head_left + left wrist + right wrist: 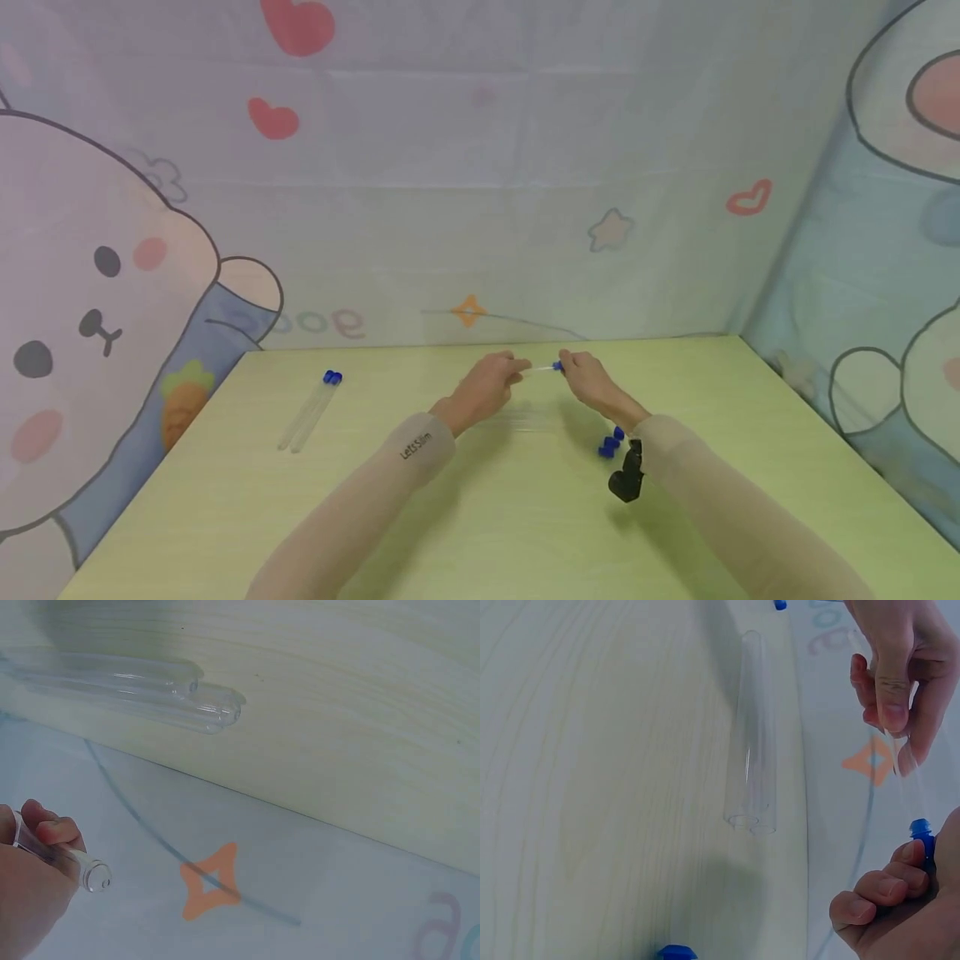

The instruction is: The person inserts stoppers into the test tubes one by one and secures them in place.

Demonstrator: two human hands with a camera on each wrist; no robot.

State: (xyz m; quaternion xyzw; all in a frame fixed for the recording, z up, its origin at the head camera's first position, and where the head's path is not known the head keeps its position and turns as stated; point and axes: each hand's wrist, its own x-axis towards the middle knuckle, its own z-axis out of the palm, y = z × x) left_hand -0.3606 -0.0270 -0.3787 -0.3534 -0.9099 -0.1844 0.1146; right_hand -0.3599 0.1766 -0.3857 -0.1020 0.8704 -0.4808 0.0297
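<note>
The person's left hand (483,387) gripped a slim, clear, straight-sided tube (538,368), thumb and fingers curled round its barrel, while its rounded end stuck out past them in the left wrist view. The right hand (592,383) had its fingers closed on a small, bright blue, ridged stopper (921,827), which met the tube's mouth; how deeply it sat there could not be told. The held tube was raised above the pale, wood-grained table (525,517), between the two hands.

A small cluster of clear, unstoppered tubes (751,735) lay below, side by side. Several loose blue stoppers (611,444) lay near the right forearm, and two blue-capped clear tubes (309,417) rested together, well apart to the left.

The tube probably weighed little and was stiff, smooth and rather slippery, apt to roll when laid down; if glass, it would be fragile, though the material could not be told. The barrel near the mouth seemed the steadiest hold, with light pressure, and the stopper was likely best pinched by its wider head.
</note>
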